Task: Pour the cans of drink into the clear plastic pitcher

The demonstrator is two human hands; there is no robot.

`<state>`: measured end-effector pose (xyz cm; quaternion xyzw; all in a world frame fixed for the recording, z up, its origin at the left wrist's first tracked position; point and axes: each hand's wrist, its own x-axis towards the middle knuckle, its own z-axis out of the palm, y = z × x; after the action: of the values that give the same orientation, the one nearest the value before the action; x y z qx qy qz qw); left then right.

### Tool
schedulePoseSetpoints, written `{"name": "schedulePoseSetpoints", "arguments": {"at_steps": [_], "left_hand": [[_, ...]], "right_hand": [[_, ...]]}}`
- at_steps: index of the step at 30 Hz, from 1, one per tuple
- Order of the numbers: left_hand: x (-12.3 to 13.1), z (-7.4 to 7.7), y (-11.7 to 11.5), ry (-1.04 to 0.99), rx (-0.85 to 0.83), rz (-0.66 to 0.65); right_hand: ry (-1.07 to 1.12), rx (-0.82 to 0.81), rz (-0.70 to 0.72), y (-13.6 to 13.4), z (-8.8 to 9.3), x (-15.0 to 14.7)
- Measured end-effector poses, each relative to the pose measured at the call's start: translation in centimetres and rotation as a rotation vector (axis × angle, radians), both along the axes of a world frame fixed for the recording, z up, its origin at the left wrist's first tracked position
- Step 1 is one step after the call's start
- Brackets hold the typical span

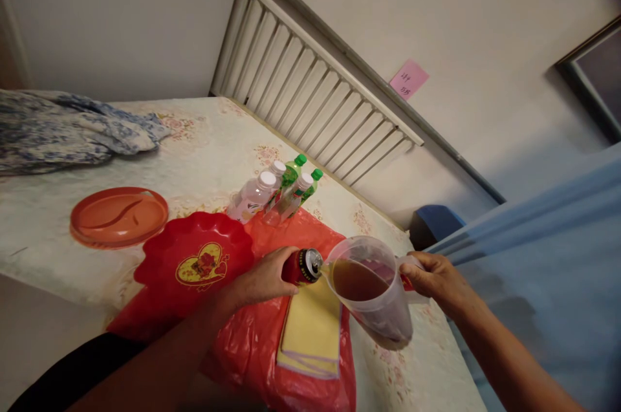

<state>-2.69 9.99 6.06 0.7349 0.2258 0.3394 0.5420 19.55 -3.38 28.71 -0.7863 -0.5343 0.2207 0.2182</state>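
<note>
My left hand [269,276] is wrapped round a dark red can [301,266], its silver top tilted toward the pitcher. Brown liquid fills part of the clear plastic pitcher [371,289], whose handle is gripped by my right hand [429,276]. The pitcher leans toward the can, and a thin stream of liquid shows between its spout and the can's top. Beneath the can, a folded yellow cloth [310,334] lies on a red plastic bag [252,341].
A red scalloped tray [162,253] and an orange divided plate [119,218] are at the left. Several bottles [252,195] stand behind the bag. Patterned fabric [72,130] lies on the flowered tablecloth [208,140]. A radiator [310,79] lines the wall; a blue curtain [538,257] hangs right.
</note>
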Motion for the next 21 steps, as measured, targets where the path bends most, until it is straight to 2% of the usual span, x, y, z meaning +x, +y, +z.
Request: {"name": "schedulePoseSetpoints", "arguments": {"at_steps": [21], "left_hand": [[0.10, 0.08, 0.03, 0.016, 0.017, 0.001]], "right_hand": [[-0.014, -0.014, 0.000, 0.00, -0.01, -0.04]]}}
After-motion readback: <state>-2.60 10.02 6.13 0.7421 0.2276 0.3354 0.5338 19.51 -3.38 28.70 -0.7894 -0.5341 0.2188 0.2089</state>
